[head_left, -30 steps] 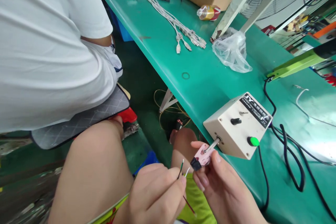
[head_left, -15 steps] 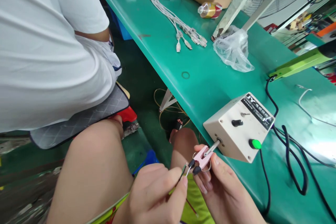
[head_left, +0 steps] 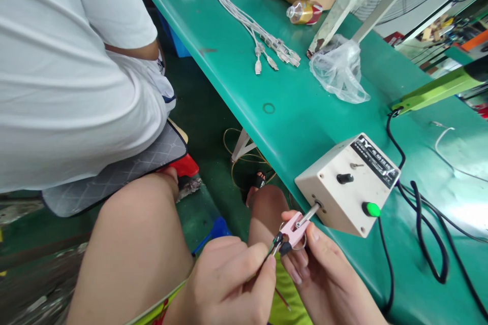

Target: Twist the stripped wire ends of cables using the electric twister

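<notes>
Here's the left hand (head_left: pixel 226 279), fingers pinched around thin wires (head_left: pixel 275 249), their ends right up at the black tips (head_left: pixel 285 249) of the pink clip (head_left: pixel 294 232); whether they touch, I can't tell. The right hand (head_left: pixel 326 261) grips that clip, tips spread apart, at the end of the metal shaft (head_left: pixel 309 214) jutting from the white box (head_left: pixel 348 183). The box sits at the bench's (head_left: pixel 290 122) edge, and farther along lie pale USB cables (head_left: pixel 282 52) in a bundle.
</notes>
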Demonstrator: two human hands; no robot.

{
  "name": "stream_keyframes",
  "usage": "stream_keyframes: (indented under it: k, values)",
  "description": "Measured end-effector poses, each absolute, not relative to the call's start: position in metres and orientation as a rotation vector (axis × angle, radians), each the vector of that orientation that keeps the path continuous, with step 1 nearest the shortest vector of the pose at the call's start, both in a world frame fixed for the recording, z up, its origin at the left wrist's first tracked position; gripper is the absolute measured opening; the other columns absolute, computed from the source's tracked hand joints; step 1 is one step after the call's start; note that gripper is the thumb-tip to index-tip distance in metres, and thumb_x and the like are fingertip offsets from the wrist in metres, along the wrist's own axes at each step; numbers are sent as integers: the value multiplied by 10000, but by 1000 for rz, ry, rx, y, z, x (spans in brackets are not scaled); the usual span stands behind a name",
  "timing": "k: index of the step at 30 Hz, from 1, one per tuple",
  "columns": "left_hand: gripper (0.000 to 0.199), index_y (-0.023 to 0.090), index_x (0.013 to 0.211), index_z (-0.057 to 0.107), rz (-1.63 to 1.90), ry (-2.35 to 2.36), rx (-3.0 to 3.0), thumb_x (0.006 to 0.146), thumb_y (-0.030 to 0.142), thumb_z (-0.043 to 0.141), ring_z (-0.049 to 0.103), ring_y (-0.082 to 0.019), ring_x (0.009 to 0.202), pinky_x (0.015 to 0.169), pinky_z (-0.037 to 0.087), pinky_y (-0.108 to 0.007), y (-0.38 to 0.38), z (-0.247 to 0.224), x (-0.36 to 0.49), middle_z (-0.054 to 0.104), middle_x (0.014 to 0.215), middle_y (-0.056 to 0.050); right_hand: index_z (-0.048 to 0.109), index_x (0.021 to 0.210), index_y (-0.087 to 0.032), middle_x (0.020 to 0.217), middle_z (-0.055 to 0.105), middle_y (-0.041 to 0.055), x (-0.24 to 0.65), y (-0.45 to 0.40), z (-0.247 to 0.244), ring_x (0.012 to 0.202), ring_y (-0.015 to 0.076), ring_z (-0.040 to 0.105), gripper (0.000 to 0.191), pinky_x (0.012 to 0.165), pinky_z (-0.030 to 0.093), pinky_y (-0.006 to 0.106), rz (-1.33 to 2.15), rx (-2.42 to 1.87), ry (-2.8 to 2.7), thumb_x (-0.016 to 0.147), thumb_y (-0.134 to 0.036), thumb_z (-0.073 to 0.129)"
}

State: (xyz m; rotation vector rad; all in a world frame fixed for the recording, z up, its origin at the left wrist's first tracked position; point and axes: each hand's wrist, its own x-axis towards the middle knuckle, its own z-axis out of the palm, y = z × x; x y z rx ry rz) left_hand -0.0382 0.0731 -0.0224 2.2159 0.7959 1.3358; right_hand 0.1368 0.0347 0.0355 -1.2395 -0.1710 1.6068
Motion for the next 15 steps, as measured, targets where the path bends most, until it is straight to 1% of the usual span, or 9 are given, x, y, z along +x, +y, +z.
stream_keyframes:
  k: [3, 7, 10, 12, 13, 15]
  values:
    - [302, 173, 1064, 673, 1345, 785, 2223, 1002, -64, 498, 715, -137, 545, 567, 588, -276, 77, -18, -38, 776, 751, -18, 880, 1202, -186, 704, 437, -15, 135, 35, 36, 639, 139, 280, 326, 576, 316, 261, 1605, -1220, -195, 1030, -441, 772]
    - [287, 146, 1051, 670, 1352, 762, 2235, 986, -80, 506, 725, -147, 563, 566, 575, -285, 79, -17, -38, 767, 723, -26, 867, 1241, -185, 700, 430, -21, 135, 35, 35, 628, 134, 282, 344, 569, 318, 260, 1618, -1179, -193, 1037, -440, 760]
    - [237, 136, 1076, 689, 1356, 788, 2231, 1034, -35, 530, 662, -135, 552, 540, 506, -298, 75, -25, -37, 792, 792, -47, 861, 1256, -180, 689, 438, -24, 136, 33, 33, 611, 127, 295, 355, 568, 324, 262, 1628, -1164, -173, 1041, -443, 754]
    - [216, 141, 1043, 694, 1356, 810, 2188, 1058, -18, 549, 604, -124, 544, 526, 442, -304, 72, -31, -36, 785, 804, -41, 859, 1259, -175, 683, 445, -25, 136, 32, 32, 605, 125, 307, 366, 569, 330, 263, 1629, -1165, -164, 1041, -450, 756]
    - [217, 144, 1015, 694, 1361, 816, 2163, 1065, -14, 554, 584, -121, 546, 529, 425, -307, 72, -34, -35, 775, 795, -34, 858, 1261, -172, 682, 450, -26, 136, 32, 32, 605, 124, 312, 372, 570, 333, 262, 1631, -1166, -158, 1040, -453, 757]
    - [234, 145, 981, 692, 1379, 828, 2122, 1079, -11, 548, 569, -119, 556, 549, 430, -306, 71, -37, -34, 754, 770, -23, 860, 1257, -166, 681, 456, -27, 136, 33, 33, 603, 119, 321, 378, 572, 335, 259, 1638, -1166, -144, 1033, -457, 768]
